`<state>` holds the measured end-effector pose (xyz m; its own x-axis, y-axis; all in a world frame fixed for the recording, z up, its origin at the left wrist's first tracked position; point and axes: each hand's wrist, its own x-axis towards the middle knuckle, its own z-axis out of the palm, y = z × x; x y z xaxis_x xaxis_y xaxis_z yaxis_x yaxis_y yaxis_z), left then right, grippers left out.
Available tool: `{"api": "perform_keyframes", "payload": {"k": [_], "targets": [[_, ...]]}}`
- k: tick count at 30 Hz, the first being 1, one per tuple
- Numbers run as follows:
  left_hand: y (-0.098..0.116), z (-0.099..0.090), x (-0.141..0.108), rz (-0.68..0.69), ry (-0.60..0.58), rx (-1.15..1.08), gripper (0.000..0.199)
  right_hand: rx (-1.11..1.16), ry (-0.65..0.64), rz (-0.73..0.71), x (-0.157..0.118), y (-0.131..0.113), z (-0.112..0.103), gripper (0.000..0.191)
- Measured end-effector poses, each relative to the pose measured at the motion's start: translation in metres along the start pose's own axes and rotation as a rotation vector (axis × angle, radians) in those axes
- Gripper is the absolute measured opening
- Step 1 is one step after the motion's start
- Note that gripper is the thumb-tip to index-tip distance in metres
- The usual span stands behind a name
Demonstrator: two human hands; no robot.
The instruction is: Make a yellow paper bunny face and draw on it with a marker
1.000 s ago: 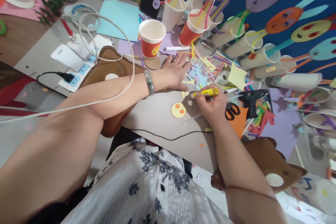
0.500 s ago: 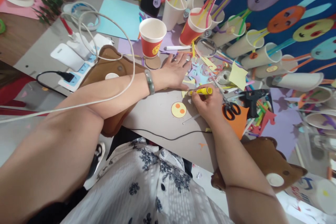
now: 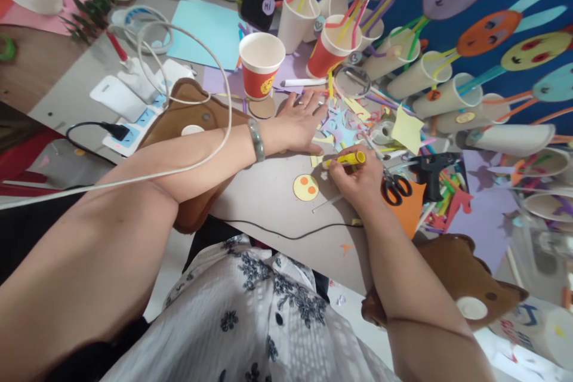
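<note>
Flat on the table, fingers spread, my left hand (image 3: 301, 122) rests beside a heap of paper scraps (image 3: 342, 122). My right hand (image 3: 358, 176) grips a yellow marker (image 3: 351, 159), its tip end pointing left toward a small yellow paper piece (image 3: 316, 161). Just below that lies a round yellow paper disc (image 3: 305, 187) with two orange dots. Black-handled scissors (image 3: 396, 188) lie to the right of my right hand, partly over orange paper (image 3: 409, 209). A red paper cup (image 3: 262, 65) stands behind my left hand, near a round brown disc (image 3: 262, 108).
A black glue gun (image 3: 430, 174) lies at the right. Paper cups with straws and paper faces (image 3: 487, 33) line the back. A white cable (image 3: 229, 101) loops over my left arm from a power strip (image 3: 129, 137). Brown felt pieces (image 3: 456, 274) sit on both sides.
The right hand with the marker has shifted very slightly to the right. A dark shape now covers part of the floor at the left, where a shoe was visible. The left hand stays in place.
</note>
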<state>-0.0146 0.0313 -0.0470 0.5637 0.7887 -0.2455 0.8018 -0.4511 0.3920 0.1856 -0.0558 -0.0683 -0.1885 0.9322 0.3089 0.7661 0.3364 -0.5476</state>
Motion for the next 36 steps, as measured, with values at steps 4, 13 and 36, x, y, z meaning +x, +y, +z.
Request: {"api": "perform_keyframes", "payload": {"k": [4,13,36], "targets": [[0.001,-0.002,-0.002,-0.01,-0.02,0.009,0.118,0.006,-0.001,-0.007,0.0,-0.001,0.002,0.011],[-0.001,0.0,0.002,0.006,-0.004,0.02,0.117,0.017,-0.034,0.007,0.002,-0.005,0.001,0.011],[0.001,-0.005,-0.003,0.005,-0.001,0.02,0.107,0.012,-0.025,-0.11,-0.005,-0.014,0.004,0.011]]}}
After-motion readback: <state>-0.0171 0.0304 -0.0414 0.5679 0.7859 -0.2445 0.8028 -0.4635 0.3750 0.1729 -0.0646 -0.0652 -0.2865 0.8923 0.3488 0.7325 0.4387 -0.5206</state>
